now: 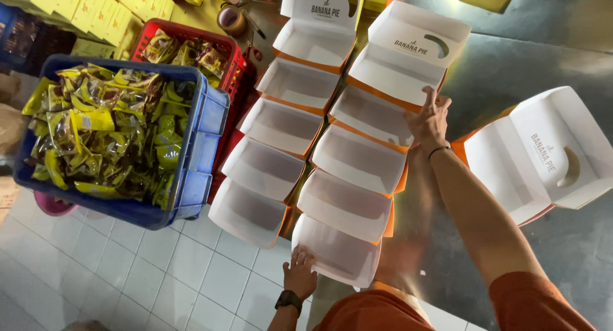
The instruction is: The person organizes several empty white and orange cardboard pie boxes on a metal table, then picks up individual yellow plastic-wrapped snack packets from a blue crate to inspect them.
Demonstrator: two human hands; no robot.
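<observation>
Two rows of open white cardboard boxes with orange outsides lie overlapped on a metal table (pixel 511 56). My right hand (pixel 429 117) rests on the edge of the farthest box (pixel 408 56) of the right row, fingers spread against it. My left hand (pixel 300 273), with a dark watch on the wrist, presses the near edge of the closest box (pixel 335 248) of that row. The left row of boxes (pixel 281 123) runs beside it untouched. Neither hand lifts anything.
One more open box (pixel 543 155) lies apart at the right. A blue crate (pixel 198 146) full of yellow snack packets stands at the left, a red basket (pixel 185 34) of packets behind it. Tape rolls (pixel 231 18) and yellow cartons (pixel 108 11) lie at the back. White floor tiles show below.
</observation>
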